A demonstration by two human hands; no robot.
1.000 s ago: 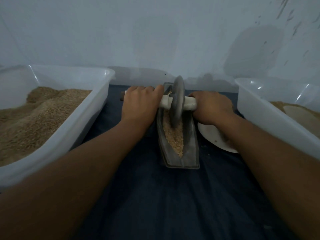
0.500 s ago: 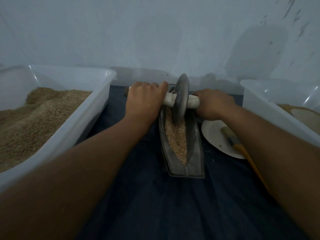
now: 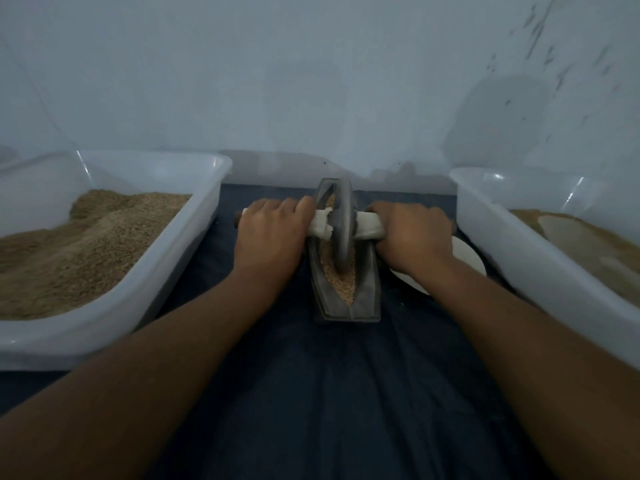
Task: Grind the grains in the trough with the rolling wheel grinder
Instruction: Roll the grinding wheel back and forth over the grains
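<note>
A narrow boat-shaped metal trough (image 3: 363, 299) lies on the dark cloth, pointing away from me, with tan grains (image 3: 343, 285) along its groove. The grey rolling wheel (image 3: 343, 223) stands upright in the groove near the trough's middle. Its axle handle (image 3: 369, 227) is wrapped in white cloth on both sides. My left hand (image 3: 270, 237) grips the left end of the handle. My right hand (image 3: 412, 233) grips the right end. Both hands hide most of the handle.
A large white tub (image 3: 187, 237) heaped with brown grain stands at the left. Another white tub (image 3: 519, 251) with ground meal stands at the right. A white plate (image 3: 467, 258) lies between the trough and the right tub, partly under my right wrist. A pale wall rises close behind.
The wheel rolled to the trough's far end and has come back toward me to about the middle. A brush on the plate, seen half a second ago, is hidden now.
</note>
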